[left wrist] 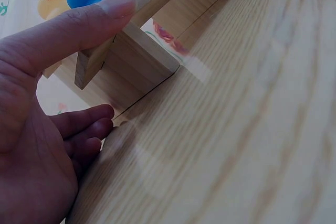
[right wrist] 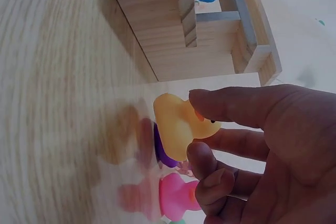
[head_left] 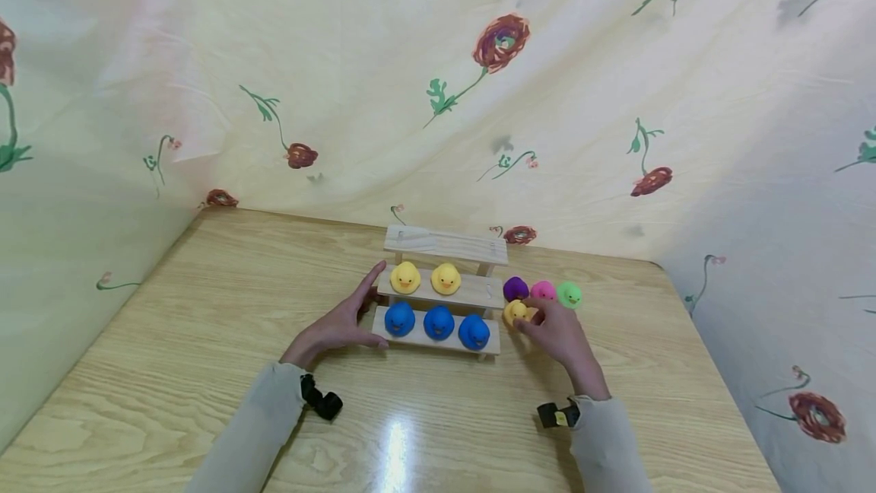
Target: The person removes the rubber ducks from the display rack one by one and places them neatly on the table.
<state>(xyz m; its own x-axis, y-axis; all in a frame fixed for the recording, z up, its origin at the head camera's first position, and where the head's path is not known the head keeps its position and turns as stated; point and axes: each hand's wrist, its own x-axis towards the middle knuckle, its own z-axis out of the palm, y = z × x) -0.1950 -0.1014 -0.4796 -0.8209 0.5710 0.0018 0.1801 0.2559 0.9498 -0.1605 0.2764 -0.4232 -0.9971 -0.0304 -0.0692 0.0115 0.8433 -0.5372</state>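
A wooden tiered stand (head_left: 438,289) bears two yellow rubber ducks (head_left: 405,278) on its middle shelf and three blue rubber ducks (head_left: 438,322) on its lowest shelf. My left hand (head_left: 340,323) is spread at the stand's left end. In the left wrist view its straight thumb (left wrist: 79,30) touches the lowest shelf's edge, while the other fingers are loosely bent beside the side leg. To the right of the stand, my right hand (head_left: 556,331) pinches a yellow rubber duck (right wrist: 178,124) between thumb and fingers, seemingly just above the table.
Behind the right hand stand a purple duck (head_left: 515,287), a pink duck (head_left: 544,291) and a green duck (head_left: 569,295). All of this is on a wood-grain table (head_left: 274,272). Flower-printed cloth (head_left: 356,97) rises behind the table and on both sides.
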